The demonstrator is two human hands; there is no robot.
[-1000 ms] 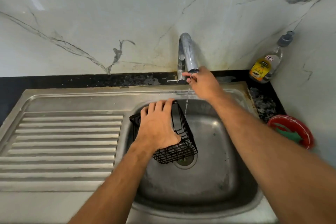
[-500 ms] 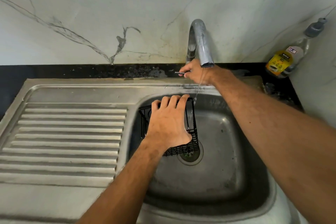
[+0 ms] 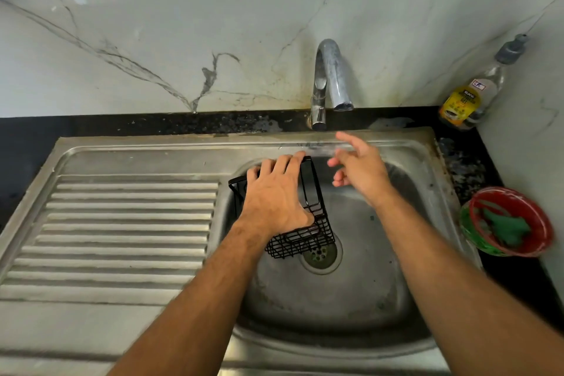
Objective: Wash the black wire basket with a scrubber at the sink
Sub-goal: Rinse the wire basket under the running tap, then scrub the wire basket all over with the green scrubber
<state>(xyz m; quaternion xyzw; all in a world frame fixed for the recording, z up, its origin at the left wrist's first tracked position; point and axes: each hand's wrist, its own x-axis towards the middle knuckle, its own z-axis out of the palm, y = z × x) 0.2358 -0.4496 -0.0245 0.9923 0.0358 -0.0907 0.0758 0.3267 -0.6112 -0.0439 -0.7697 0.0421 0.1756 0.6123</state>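
Observation:
The black wire basket (image 3: 308, 235) rests tilted in the left part of the steel sink bowl (image 3: 351, 308), just left of the drain (image 3: 319, 254). My left hand (image 3: 276, 195) lies over its top and grips it. My right hand (image 3: 360, 166) hovers blurred over the bowl's back edge, below the chrome tap (image 3: 331, 79), fingers apart and holding nothing. No water stream shows from the spout. A green scrubber (image 3: 505, 227) lies in a red and green bowl (image 3: 546, 232) on the counter at the right.
A ribbed steel draining board (image 3: 122, 229) fills the left side. A dish soap bottle (image 3: 470, 94) with a yellow label stands at the back right corner against the marble wall. Black counter (image 3: 464, 168) runs behind and right of the sink.
My right hand has left the tap lever and come down toward the bowl, fingers spread. The thin water stream is no longer visible. My left hand still holds the basket in place.

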